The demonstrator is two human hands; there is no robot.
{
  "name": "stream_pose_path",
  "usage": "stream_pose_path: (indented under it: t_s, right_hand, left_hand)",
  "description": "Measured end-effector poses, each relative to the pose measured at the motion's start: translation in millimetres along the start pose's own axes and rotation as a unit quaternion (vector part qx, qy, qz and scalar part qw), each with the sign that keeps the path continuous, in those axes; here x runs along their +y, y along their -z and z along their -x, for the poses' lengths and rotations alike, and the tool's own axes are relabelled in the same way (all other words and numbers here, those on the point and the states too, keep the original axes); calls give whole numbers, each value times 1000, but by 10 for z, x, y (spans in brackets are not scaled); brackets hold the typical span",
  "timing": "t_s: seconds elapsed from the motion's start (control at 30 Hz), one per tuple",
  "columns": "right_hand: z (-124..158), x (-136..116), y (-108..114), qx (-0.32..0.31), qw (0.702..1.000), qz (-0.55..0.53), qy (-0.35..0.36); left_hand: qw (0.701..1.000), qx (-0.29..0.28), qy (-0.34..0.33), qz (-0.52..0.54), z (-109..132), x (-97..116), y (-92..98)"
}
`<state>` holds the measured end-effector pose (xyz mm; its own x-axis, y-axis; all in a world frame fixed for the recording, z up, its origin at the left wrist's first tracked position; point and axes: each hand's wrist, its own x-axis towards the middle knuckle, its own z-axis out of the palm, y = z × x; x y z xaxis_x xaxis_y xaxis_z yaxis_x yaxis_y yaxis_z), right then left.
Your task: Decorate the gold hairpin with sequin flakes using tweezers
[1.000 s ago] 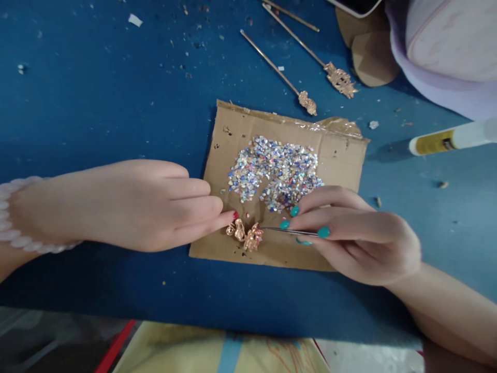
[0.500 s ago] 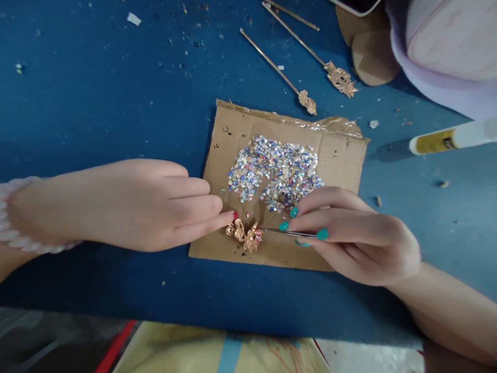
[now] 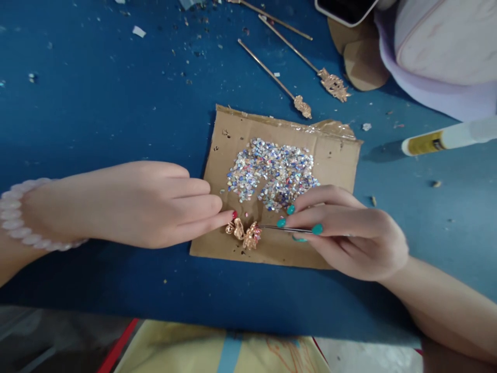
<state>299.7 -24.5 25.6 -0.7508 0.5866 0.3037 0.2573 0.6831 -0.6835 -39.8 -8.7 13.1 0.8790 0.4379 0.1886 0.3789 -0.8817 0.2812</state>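
Note:
A gold-coloured ornament [image 3: 251, 235] with pinkish stones lies near the front edge of a piece of cardboard [image 3: 337, 158]. My left hand [image 3: 155, 204] has its fingers closed together, and the red-nailed fingertip is at the ornament's left end. Between the fingers of my right hand [image 3: 349, 233] are thin metal tweezers [image 3: 289, 228], whose tips point left and reach the ornament's stones. Behind the ornament, a loose pile of small shiny multicoloured chips [image 3: 277, 168] is spread on the cardboard. One tiny pink chip lies just above the ornament.
Two gold hairpins [image 3: 303, 106] [image 3: 334, 85] and a thin gold stick [image 3: 277, 20] lie behind the cardboard. At the right is a glue bottle [image 3: 427, 143]. A phone [image 3: 345, 6], brown pieces [image 3: 365, 65] and a pale round object [image 3: 446, 41] are at the back right.
The whole view has shifted slightly, so the hairpins and bottle appear lower or further left. Both hands keep nearly the same pose, with the tweezers still at the ornament.

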Motion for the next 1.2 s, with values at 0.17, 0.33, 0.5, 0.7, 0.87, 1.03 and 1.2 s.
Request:
stream_pose_path:
  t_s: [0.17,0.33,0.5,0.7,0.87,1.03,1.2]
  right_hand:
    - [16,49,-49,41,998,-44,1]
    - [36,126,-139,160,983,-91,-5]
    - [45,194,-208,235,964,-118,-43]
    - [19,266,-268,263,950,-146,-81]
    - [3,329,-298,282,942,-145,-109]
    - [-13,375,-299,267,946,-119,-140]
    - [-32,423,-315,280,945,-107,-132]
  left_hand:
    - [989,-35,-134,-51,6,-22,5]
    - [978,-21,-177,-107,12,-24,40]
    - [974,-7,-184,-132,-18,-20,48]
    - [972,-12,-172,-159,-28,-32,10]
    - [974,-25,-163,-152,-19,-64,-15]
    - [980,-22,-151,-128,-33,-92,-39]
    - [981,-10,-149,-125,-58,-92,-45]
